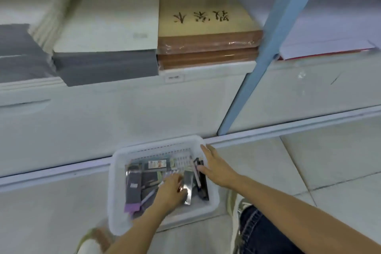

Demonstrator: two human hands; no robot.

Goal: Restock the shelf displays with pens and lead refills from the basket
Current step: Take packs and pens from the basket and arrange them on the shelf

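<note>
While the white basket (pixel 116 192) sits on the floor (pixel 268 163), left hand (pixel 171 189) among its packets (pixel 133 183), fingers curled, perhaps round one, right hand (pixel 216 168) flat against its rim.

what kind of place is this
Most likely a stationery shop aisle: wrapped pads stacked on a shelf with a price label, and a white basket of packaged pens on the floor.

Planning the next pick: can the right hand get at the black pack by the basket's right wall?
Probably yes: the right hand is open at the rim of the basket, thumb beside the black pack, whose upper edge is uncovered.
</note>
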